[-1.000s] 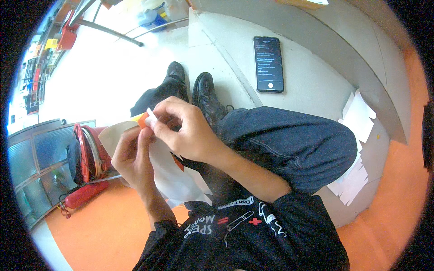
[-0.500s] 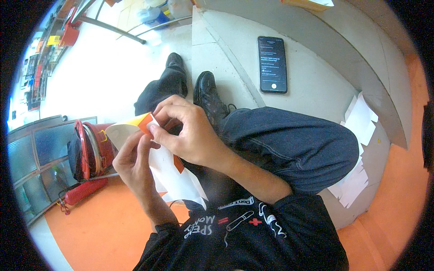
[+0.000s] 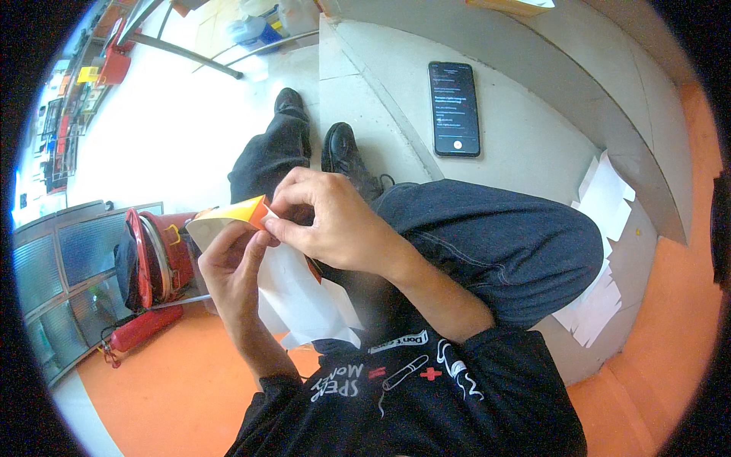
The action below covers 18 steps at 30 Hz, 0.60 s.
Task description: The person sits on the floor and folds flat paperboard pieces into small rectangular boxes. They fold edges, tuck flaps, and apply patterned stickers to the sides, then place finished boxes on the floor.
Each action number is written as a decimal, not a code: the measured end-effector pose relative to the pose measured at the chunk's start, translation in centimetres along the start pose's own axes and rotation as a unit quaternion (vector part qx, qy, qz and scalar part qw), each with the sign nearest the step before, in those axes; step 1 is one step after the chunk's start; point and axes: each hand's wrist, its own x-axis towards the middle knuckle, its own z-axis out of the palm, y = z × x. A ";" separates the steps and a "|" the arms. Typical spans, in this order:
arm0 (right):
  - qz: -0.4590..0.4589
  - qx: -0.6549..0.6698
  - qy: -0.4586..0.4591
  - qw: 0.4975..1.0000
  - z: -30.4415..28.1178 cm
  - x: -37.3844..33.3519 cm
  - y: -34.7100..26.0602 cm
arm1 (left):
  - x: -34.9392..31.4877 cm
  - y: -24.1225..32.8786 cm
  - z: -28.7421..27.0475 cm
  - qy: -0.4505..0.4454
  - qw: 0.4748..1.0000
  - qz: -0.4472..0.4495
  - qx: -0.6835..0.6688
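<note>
Between my hands, above my lap, is a partly folded card box blank (image 3: 308, 301), white on one face and orange and yellow on the other. My left hand (image 3: 234, 266) grips its yellow-orange end from below, thumb against the card. From the other side, the thumb and fingers of my right hand (image 3: 331, 217) pinch a small orange flap at that end. The white part hangs down toward my shirt, and my right hand hides some of it.
A black phone (image 3: 454, 110) with a lit screen lies on the pale ledge. White cut card sheets (image 3: 605, 198) lie beyond my bent knee. A red bag (image 3: 171, 259) and a red fire extinguisher (image 3: 145, 327) sit at left beside glass panels (image 3: 38, 263). A metal frame (image 3: 190, 49) stands ahead.
The card's orange end has tilted and shifted slightly right, and its hanging white part has swung right. Both hands keep hold of it, with my right fingers now closer to the flap's edge.
</note>
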 end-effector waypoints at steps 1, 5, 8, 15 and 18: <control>0.005 0.001 -0.005 1.000 0.0 -0.1 -0.1 | 0.0 0.0 -0.1 -0.003 1.000 0.000 -0.001; 0.040 -0.016 0.003 0.999 0.9 -0.2 -0.6 | 0.2 -0.3 -0.5 0.000 1.000 -0.002 0.008; 0.083 0.033 0.004 0.996 1.3 -0.2 -0.9 | 0.0 -0.5 -0.8 0.020 1.000 -0.009 0.022; 0.092 0.059 -0.008 0.994 1.0 -0.1 -0.8 | -0.1 -0.8 -1.0 0.004 0.999 -0.020 -0.033; 0.074 0.064 -0.008 0.995 0.8 -0.2 -0.6 | 0.0 -0.6 -0.8 -0.005 1.000 -0.004 -0.021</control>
